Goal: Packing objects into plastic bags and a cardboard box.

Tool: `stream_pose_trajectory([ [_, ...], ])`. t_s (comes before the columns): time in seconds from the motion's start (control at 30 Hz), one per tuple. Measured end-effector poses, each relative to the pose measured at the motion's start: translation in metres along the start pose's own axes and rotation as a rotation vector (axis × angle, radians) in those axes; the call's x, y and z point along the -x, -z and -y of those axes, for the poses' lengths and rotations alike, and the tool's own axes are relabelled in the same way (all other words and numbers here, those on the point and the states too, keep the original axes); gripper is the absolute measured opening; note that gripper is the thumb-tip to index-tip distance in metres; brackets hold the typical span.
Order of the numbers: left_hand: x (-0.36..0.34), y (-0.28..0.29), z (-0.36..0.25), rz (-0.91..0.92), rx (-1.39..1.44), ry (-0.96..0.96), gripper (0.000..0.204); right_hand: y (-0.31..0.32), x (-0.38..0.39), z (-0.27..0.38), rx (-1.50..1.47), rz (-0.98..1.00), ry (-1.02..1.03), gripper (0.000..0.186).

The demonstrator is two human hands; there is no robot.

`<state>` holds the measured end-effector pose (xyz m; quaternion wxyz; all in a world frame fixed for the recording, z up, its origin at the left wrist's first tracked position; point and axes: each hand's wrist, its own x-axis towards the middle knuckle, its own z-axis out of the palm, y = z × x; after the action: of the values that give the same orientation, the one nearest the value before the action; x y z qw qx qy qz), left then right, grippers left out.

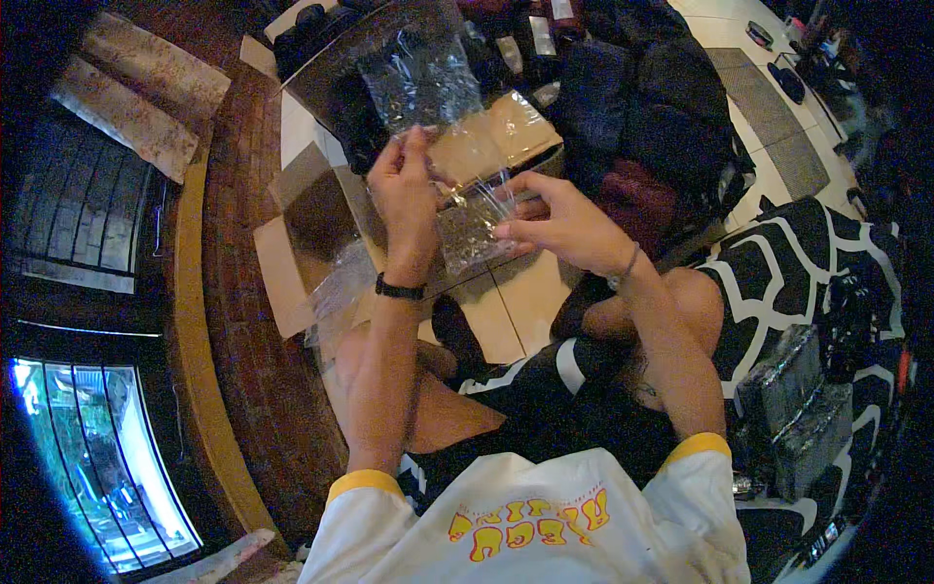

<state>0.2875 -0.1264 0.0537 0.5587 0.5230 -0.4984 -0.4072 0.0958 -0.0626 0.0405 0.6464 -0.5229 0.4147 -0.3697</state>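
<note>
In the head view, while the left hand point(404, 185) pinches a clear plastic sheet point(423, 78) between thumb and fingertips at upper center of the frame, the right hand point(569, 222) grips its lower part, right of center, with thumb and fingers slightly spread. The sheet hangs from the upper center to the middle of the frame. A tan cardboard box point(530, 131) is located at upper center, just beside the hands. An open carton point(316, 209) stands left of center, with crumpled plastic point(345, 277) near its lower flap.
</note>
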Motion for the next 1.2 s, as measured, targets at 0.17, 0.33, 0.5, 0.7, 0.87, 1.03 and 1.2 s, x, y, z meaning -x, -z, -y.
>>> stream_pose_trajectory([
  [0.17,-0.01,0.011,-0.004,-0.061,0.007,-0.055,0.029,0.005,0.006,0.007,-0.032,-0.04,0.065,0.03],
  [0.33,-0.016,0.017,-0.004,-0.075,0.181,-0.003,0.022,0.001,0.006,0.013,-0.022,-0.133,0.097,0.029],
  [0.5,-0.026,0.031,0.008,0.001,0.431,0.052,0.017,0.005,0.007,0.013,-0.014,-0.127,0.108,0.032],
  [0.7,-0.04,0.041,0.011,-0.018,0.599,0.137,0.02,0.023,0.018,0.025,0.066,-0.051,0.183,0.029],
  [0.87,-0.014,0.033,-0.009,0.036,0.136,-0.046,0.025,0.032,0.013,0.026,0.096,-0.389,0.246,0.033],
  [1.03,0.041,-0.012,-0.007,0.328,0.088,0.125,0.03,0.02,-0.008,0.009,0.197,-0.655,0.413,0.038],
  [1.2,0.051,-0.027,-0.01,0.553,-0.128,0.042,0.031,0.026,-0.003,0.01,0.224,-0.944,0.411,0.028],
])
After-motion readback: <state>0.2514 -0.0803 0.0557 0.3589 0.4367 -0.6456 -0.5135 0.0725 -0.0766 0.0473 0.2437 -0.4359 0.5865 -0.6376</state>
